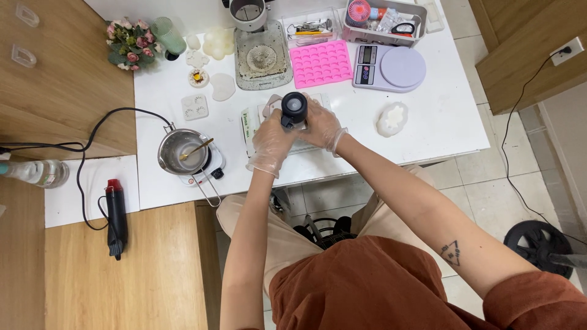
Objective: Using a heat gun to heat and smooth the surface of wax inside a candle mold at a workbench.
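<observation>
Both my hands wear thin clear gloves and meet over the middle of the white table (440, 128). Between them stands a small black bottle (294, 108), seen from above with its round black cap. My left hand (271, 143) grips the bottle from the left and below. My right hand (322, 126) closes on it from the right. Under the hands lies a white mould or tray (269, 107), mostly hidden, on a sheet of paper (247, 125).
A steel pouring pot (181, 150) with a spoon sits on a small hotplate at left. A pink silicone mould (321, 63), a digital scale (389, 66), a melter (262, 54), white wax shapes (392, 118), flowers (128, 44), a heat gun (115, 214) and a bottle (36, 172) surround it.
</observation>
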